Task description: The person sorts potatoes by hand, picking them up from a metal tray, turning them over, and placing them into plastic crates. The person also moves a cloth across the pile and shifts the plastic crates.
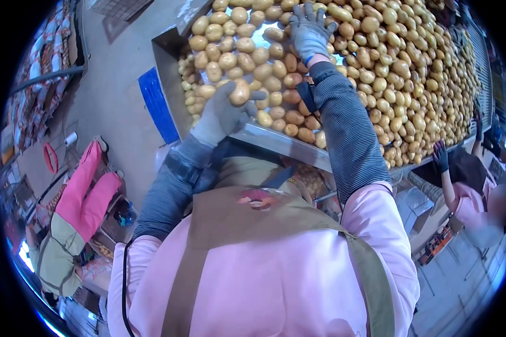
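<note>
My left hand point(222, 112), in a grey glove, is closed around a potato point(240, 93) just above the near left corner of a metal sorting table point(281, 141). Farther out, my right hand point(309, 31), gloved too, lies palm down with its fingers spread over the potatoes point(371, 56). Beneath its palm I cannot see whether anything is touched. Many potatoes cover the table, packed thickly on the right and more loosely around my hands, where bright patches of the surface show through.
A blue panel point(158, 105) stands at the table's left side. To the right, a co-worker point(466, 191) reaches toward the table's edge. Another person in pink trousers point(87, 185) is at the lower left. Stacked filled sacks point(45, 73) stand at the far left.
</note>
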Demonstrator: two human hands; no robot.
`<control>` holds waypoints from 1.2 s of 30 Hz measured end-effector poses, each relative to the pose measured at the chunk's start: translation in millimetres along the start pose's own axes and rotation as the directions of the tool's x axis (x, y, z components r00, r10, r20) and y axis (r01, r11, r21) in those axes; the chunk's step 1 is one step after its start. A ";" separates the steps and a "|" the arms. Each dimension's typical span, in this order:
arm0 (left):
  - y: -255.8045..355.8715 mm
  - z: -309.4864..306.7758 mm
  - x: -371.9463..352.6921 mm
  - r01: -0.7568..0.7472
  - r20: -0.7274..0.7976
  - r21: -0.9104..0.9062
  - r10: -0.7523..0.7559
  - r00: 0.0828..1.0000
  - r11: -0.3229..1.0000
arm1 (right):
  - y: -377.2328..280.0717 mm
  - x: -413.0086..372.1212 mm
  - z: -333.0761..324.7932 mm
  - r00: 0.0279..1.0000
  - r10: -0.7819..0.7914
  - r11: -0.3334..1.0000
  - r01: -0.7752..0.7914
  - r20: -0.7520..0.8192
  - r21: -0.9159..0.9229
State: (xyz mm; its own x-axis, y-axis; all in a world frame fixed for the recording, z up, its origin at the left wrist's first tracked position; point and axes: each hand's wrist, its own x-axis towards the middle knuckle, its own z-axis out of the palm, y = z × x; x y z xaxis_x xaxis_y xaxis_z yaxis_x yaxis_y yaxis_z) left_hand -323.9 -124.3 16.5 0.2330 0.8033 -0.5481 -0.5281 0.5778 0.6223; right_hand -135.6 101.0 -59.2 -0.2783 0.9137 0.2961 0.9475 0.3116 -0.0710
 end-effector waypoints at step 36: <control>52.8 -86.8 57.3 0.110 -0.006 0.992 0.820 0.572 -0.070 | -56.9 -71.5 -48.1 0.894 -0.361 0.930 0.366 0.265 0.034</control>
State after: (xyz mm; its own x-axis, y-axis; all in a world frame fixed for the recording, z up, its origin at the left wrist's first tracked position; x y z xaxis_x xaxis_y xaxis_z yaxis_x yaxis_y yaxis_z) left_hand -409.3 -60.3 -30.6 -0.3045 0.9326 0.1936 0.8720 0.1912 0.4506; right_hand -162.0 5.4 -30.5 -0.6329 0.7733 0.0380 0.7740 0.6331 0.0104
